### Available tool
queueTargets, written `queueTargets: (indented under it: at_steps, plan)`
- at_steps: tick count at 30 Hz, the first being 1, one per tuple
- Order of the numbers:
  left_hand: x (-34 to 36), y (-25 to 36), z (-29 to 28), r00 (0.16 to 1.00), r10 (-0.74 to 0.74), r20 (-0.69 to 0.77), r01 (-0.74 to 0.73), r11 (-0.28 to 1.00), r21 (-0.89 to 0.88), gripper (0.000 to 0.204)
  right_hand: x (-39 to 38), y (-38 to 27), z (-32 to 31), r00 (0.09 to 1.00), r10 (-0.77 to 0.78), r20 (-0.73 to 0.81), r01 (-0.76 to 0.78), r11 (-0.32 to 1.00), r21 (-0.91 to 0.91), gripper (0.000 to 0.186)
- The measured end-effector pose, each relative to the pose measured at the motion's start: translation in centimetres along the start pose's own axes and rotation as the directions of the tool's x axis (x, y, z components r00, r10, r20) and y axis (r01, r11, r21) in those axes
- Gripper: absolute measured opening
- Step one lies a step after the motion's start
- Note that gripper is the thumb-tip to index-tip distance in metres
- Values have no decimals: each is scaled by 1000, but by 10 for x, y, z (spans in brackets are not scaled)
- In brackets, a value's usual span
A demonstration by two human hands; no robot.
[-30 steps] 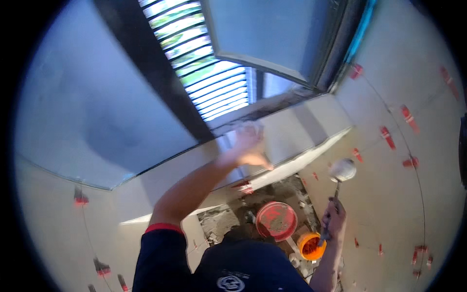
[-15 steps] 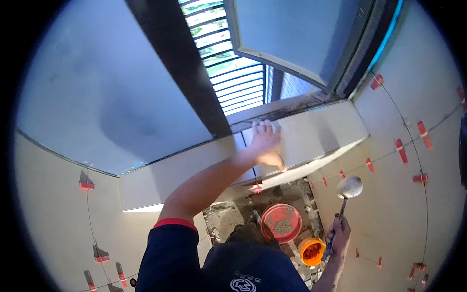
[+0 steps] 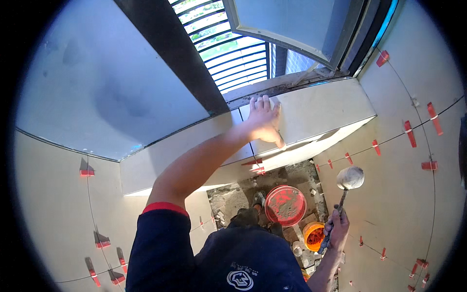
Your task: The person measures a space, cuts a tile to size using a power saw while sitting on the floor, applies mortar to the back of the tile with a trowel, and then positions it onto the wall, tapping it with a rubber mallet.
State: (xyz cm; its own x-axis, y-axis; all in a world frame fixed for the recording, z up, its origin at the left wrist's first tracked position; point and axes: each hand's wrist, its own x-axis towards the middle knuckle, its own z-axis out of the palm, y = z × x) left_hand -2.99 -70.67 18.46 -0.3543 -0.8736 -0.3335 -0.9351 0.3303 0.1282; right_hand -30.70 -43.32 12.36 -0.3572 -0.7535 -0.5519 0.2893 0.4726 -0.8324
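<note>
My left hand (image 3: 264, 119) lies with fingers spread on a beige tile (image 3: 316, 109) of the window sill. Its thumb points down towards the tile's front edge. Just left of it, a dark joint parts this tile from the neighbouring sill tile (image 3: 187, 151). Over on the right, my right hand (image 3: 337, 228) is closed around the dark handle of a mallet (image 3: 350, 178). The mallet's pale, rounded head points up and is apart from the sill and the left hand.
A red bucket (image 3: 272, 217) of grey mortar and an orange bucket (image 3: 307, 238) holding red pieces stand on the rough floor below. Red levelling wedges (image 3: 410, 134) stick out of the tiled walls. Beyond the sill are an opened window sash (image 3: 287, 24) and dark bars (image 3: 233, 58).
The view has shifted, so the sill and buckets appear higher. My left hand stays on the tile. The mallet stays raised in my right hand, slightly higher in the picture.
</note>
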Motion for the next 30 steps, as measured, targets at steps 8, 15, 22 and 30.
queueTargets:
  at_steps: [8, 15, 22, 30]
  plan:
    - [1, 0, 0, 999, -27, 34, 27, 1000, 2, 130, -8, -3, -23, 1000, -20, 8, 20, 1000, -4, 31]
    - [19, 19, -3, 998, -48, 49, 42, 991, 127, 136, 14, -95, -2, 945, -294, 146, 293, 956, 31, 27]
    - [24, 28, 65, 898, -25, -440, -45, 988, -148, 129, 136, -188, 18, 903, -324, 281, 374, 916, -145, 31]
    - [13, 19, 72, 849, -22, -527, -79, 982, -170, 128, 165, -206, 78, 912, -176, 370, 242, 960, -140, 48]
